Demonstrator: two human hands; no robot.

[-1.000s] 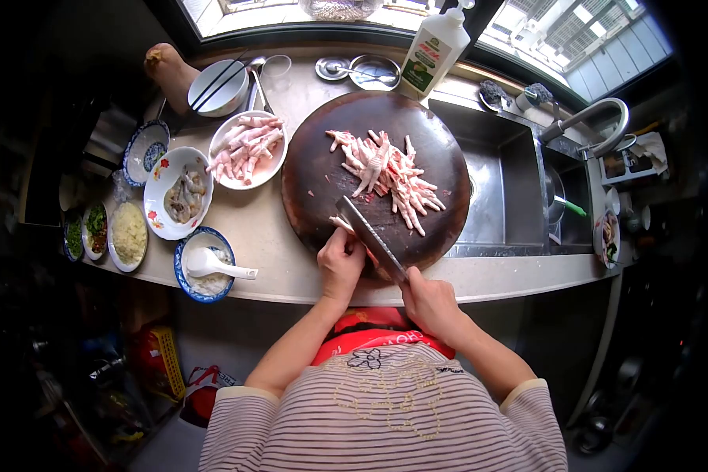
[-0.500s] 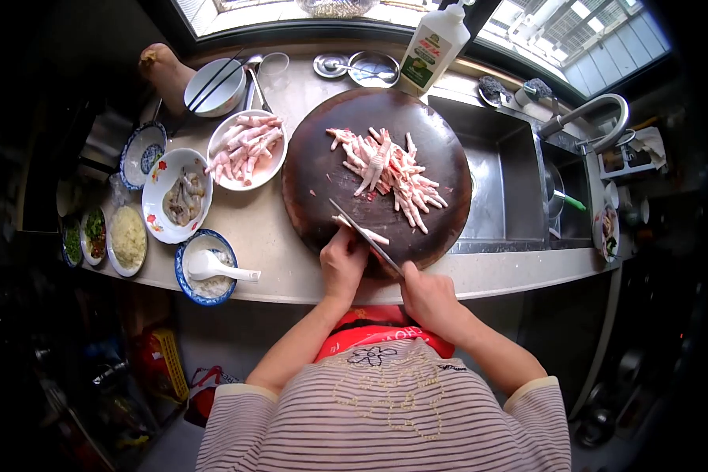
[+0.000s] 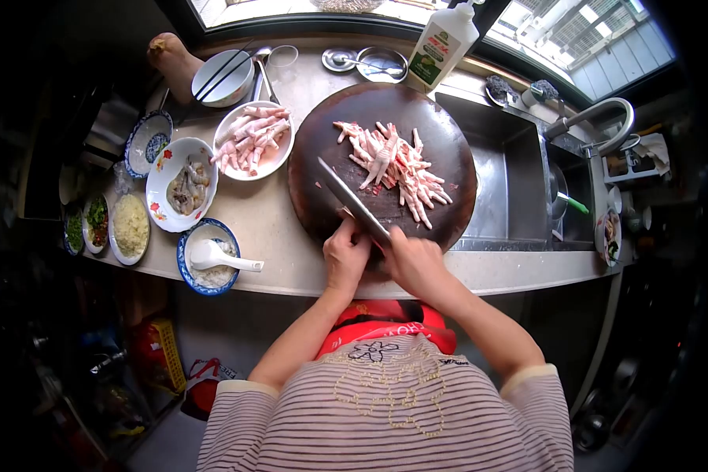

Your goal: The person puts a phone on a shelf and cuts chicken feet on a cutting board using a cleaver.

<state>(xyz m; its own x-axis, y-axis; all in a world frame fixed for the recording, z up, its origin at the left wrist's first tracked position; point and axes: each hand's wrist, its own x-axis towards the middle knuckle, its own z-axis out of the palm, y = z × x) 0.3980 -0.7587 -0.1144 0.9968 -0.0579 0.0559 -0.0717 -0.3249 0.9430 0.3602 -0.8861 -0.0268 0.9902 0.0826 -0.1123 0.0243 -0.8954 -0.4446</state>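
My right hand (image 3: 411, 258) is closed round the handle of a kitchen knife (image 3: 349, 197), its blade slanting up and left over the round wooden chopping board (image 3: 311, 126). Close to the blade's left side, at the board's near edge, my left hand (image 3: 345, 253) is closed with fingers bent. It grips a chicken foot (image 3: 344, 212), mostly hidden by my fingers and the knife. Farther back on the board lies a pile of chicken feet (image 3: 391, 161), some cut. More of them, whole, fill a white bowl (image 3: 269, 170) left of the board.
Left are a flowered bowl of shrimp (image 3: 158, 177), a plate of minced garlic (image 3: 129, 229) and a blue-rimmed bowl (image 3: 182, 259) with a white spoon (image 3: 228, 259). A large white bottle (image 3: 442, 47) stands behind the board. The sink (image 3: 503, 189) and faucet (image 3: 613, 134) are right.
My right hand has moved up and left, and the knife blade with it, now showing more of its flat side. The chicken foot by my left hand is more hidden.
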